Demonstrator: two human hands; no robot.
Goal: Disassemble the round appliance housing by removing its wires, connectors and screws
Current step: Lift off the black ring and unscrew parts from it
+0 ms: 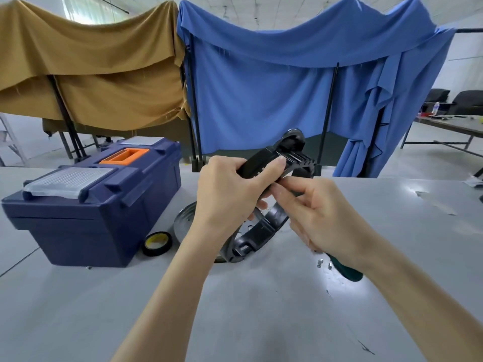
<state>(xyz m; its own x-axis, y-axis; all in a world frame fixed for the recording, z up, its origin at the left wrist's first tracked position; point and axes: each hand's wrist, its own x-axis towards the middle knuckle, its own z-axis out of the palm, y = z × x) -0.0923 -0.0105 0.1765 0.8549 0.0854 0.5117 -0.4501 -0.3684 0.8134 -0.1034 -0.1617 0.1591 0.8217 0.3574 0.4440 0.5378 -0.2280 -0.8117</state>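
Table [261,314]: green screwdriver handle [349,271] and small nuts [324,264] lie just right of the housing [264,229], the handle partly hidden under the right forearm. Tape roll [151,250] and metal disc [183,222] just left of it; toolbox [91,218] further left. Housing tilted on edge. Left hand [227,192] grips its upper rim; right hand [324,212] fingers [290,188] pinch the rim alongside.

- One round black plastic housing [257,159]
- One navy plastic toolbox [91,218]
- One black tape roll [156,242], yellow core
- Two small silver fasteners [319,263]
- One green-handled screwdriver [349,271]
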